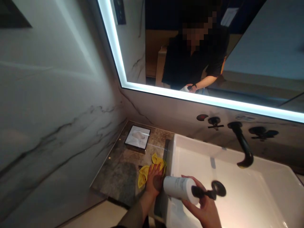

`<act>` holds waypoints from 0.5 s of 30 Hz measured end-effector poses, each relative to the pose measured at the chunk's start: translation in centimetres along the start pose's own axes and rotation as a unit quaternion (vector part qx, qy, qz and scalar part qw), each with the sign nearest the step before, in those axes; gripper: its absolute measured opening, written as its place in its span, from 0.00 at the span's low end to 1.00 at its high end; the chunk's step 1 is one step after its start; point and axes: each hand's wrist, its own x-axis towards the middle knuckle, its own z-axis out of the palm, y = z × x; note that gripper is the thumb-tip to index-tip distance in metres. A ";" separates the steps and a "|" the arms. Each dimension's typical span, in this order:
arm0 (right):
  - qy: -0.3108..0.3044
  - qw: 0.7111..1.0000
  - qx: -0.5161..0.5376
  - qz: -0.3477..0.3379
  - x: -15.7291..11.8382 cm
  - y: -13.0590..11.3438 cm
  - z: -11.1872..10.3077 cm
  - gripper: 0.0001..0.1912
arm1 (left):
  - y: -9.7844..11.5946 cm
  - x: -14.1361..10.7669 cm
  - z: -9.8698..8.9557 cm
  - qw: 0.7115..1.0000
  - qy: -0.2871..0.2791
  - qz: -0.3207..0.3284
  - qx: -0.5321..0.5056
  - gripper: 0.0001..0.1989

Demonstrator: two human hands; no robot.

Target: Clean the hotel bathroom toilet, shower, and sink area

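Observation:
My left hand (pixel 155 180) presses down on a crumpled yellow cloth (pixel 143 176) on the brown stone-look counter, close against the outer side of the sink. Parts of the cloth stick out on both sides of its fingers. In my right hand (pixel 206 207) is a white bottle (pixel 177 187) with a black pump top (pixel 198 192), tipped on its side, its base pointing left. The bottle is above the sink's left rim, and its small print is too blurred to read. Thumb and fingers wrap around the pump end.
A white rectangular sink (pixel 197 142) with a black drain (pixel 218 188) fills the right side. Above it a black faucet (pixel 243 145) juts from the wall between cross handles. A tissue box (pixel 137 137) stands at the counter's (pixel 114 172) back. A lit mirror (pixel 171 91) reflects a person.

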 end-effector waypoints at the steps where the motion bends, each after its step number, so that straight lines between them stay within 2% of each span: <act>1: -0.004 1.000 0.003 0.002 -0.6 0.2 -0.1 0.33 | 0.0 -2.1 0.6 1.000 0.007 -0.007 -0.014 0.24; 3: -0.026 1.000 0.008 0.008 -1.6 0.4 -0.5 0.34 | -0.1 -6.0 1.7 0.998 0.022 -0.016 -0.057 0.23; 5: -0.045 0.999 0.017 0.010 -2.2 0.4 -0.9 0.35 | -0.4 -9.4 2.7 0.988 0.048 -0.033 -0.145 0.22; 6: -0.047 0.999 0.019 0.009 -2.4 0.3 -1.0 0.35 | -0.5 -10.8 3.0 0.973 0.066 -0.058 -0.213 0.19; 8: -0.052 0.998 0.021 0.005 -2.8 -0.3 -0.8 0.34 | -0.6 -12.8 3.0 0.923 0.107 -0.129 -0.345 0.17; 10: -0.062 0.998 0.026 -0.001 -3.3 -1.2 0.2 0.34 | -0.3 -14.1 2.2 0.870 0.135 -0.193 -0.432 0.27; 12: -0.077 0.997 0.022 -0.015 -4.1 -2.1 1.9 0.33 | 0.6 -14.7 0.9 0.793 0.150 -0.212 -0.550 0.36; 15: -0.109 0.993 -0.014 -0.040 -5.3 -3.4 5.0 0.28 | 2.5 -14.9 -1.3 0.609 0.166 -0.192 -0.752 0.33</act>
